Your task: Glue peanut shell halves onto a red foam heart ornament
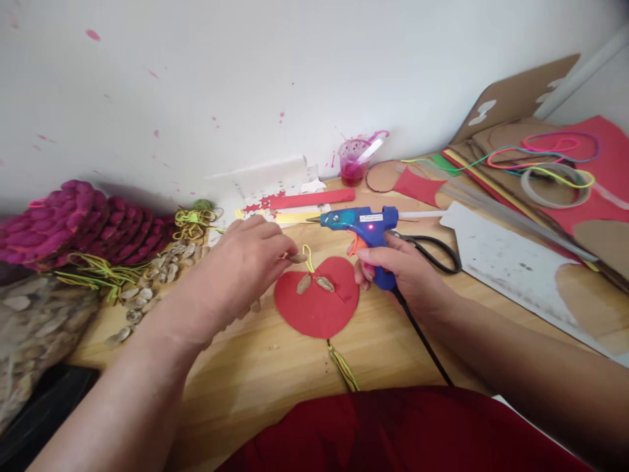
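Note:
My left hand (255,259) pinches a small brown shell half (297,258), probably a nut or seed shell, above the upper left of a red paper heart (317,318). Two similar shells lie on the heart near its top, beside a yellow cord loop (308,257). From the heart's lower tip hangs a yellow-green tassel (344,368). My right hand (400,265) grips a blue hot glue gun (366,223), with a finger at its orange trigger (354,243). The gun's nozzle points left, above and behind the heart, and a red light glows on its body.
Loose shells (142,298) and a bag of shells (39,334) lie left, near magenta stacked pieces (73,223). Behind stand a cup of pink liquid (352,164) and red paper strips (314,198). Black-handled scissors (442,269), cardboard (511,98) and a tape roll (528,190) are right.

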### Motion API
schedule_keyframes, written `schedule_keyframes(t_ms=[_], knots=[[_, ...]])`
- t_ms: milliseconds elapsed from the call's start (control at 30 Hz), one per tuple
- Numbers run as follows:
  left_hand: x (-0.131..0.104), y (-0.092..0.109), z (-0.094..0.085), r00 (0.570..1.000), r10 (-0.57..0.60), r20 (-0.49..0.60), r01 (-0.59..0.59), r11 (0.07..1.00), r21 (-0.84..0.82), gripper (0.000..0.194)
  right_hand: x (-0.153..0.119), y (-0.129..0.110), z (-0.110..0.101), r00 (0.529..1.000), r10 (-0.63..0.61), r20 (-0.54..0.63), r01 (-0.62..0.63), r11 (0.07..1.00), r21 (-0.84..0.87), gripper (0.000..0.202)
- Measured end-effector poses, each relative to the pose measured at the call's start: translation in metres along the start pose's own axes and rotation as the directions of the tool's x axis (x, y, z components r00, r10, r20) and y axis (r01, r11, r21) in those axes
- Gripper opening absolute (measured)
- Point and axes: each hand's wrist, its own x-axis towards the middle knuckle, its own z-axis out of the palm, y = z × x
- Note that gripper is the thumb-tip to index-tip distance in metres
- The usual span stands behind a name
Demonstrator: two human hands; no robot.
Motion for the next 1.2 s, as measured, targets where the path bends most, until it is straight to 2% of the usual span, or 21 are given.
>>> schedule_keyframes(t_ms=[100,167,233,267,367,467,600,867,1033,1200], knots=[[-0.013,-0.010,0.002,0.996,-0.083,0.036,0.079,0.992,0.098,0.016,0.000,0.000,0.000,1.000,0.006,0.000,-0.006,1.000,0.007,0.023],[-0.017,-0.008,0.004,0.987,-0.159,0.009,0.154,0.963,0.223,0.017,0.000,0.001,0.000,1.000,0.002,-0.001,-0.002,1.000,0.000,0.022],[-0.016,0.001,0.008,0.983,-0.175,-0.048,0.181,0.953,0.243,0.018,0.001,0.001,0.000,1.000,0.000,-0.003,0.000,1.000,-0.007,0.022],[-0.014,0.007,0.010,0.987,-0.150,-0.064,0.159,0.969,0.189,0.018,0.001,0.001,0.000,1.000,-0.002,-0.005,0.002,1.000,-0.009,0.023],[-0.002,0.026,0.019,0.998,0.000,-0.063,-0.006,0.995,-0.095,0.018,0.001,0.002,0.000,1.000,-0.013,-0.003,0.013,1.000,-0.008,0.023],[0.009,0.035,0.030,0.996,0.085,-0.041,-0.092,0.970,-0.226,0.018,0.001,0.002,0.000,1.000,-0.023,0.013,0.023,1.000,-0.007,0.024],[0.014,0.034,0.038,0.996,0.089,-0.026,-0.093,0.964,-0.249,0.016,0.001,0.001,0.000,1.000,-0.015,0.008,0.015,1.000,-0.005,0.022],[0.013,0.031,0.035,0.997,0.074,-0.014,-0.075,0.981,-0.179,0.019,0.001,0.001,0.000,1.000,-0.007,0.009,0.007,1.000,0.002,0.021],[0.006,0.036,0.030,0.997,0.078,-0.020,-0.080,0.976,-0.202,0.019,0.001,0.002,-0.001,1.000,-0.016,0.002,0.016,1.000,0.007,0.021],[-0.004,0.043,0.031,0.994,0.113,-0.003,-0.113,0.985,-0.128,0.018,0.001,0.002,0.000,1.000,-0.012,0.003,0.012,1.000,0.007,0.021]])
